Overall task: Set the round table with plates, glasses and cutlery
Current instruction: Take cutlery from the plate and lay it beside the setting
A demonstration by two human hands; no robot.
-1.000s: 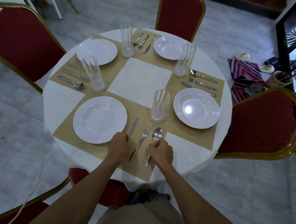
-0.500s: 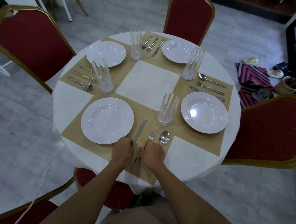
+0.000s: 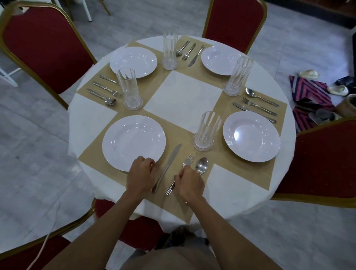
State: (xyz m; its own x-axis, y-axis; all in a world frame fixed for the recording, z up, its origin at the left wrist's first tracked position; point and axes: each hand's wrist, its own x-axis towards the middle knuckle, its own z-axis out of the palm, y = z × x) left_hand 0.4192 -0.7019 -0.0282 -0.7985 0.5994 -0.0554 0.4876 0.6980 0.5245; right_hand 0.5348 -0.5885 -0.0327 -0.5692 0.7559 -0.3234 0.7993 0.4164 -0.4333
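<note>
Right hand (image 3: pixel 188 182) curled, pinched fork (image 3: pixel 189 160) by handle. Steel likely stiff, light, slippery: mid-handle grip seemed best. Left hand (image 3: pixel 140 172) curled beside plate (image 3: pixel 130 140); its hold could not be told.

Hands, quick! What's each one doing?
Left hand: curled at the plate rim; grip cannot be told.
Right hand: holding the fork, maybe the spoon too.

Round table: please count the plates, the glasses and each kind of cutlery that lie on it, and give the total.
White plates: 4
Clear glasses: 4
Knives: 4
Forks: 4
Spoons: 4
Total: 20
</note>
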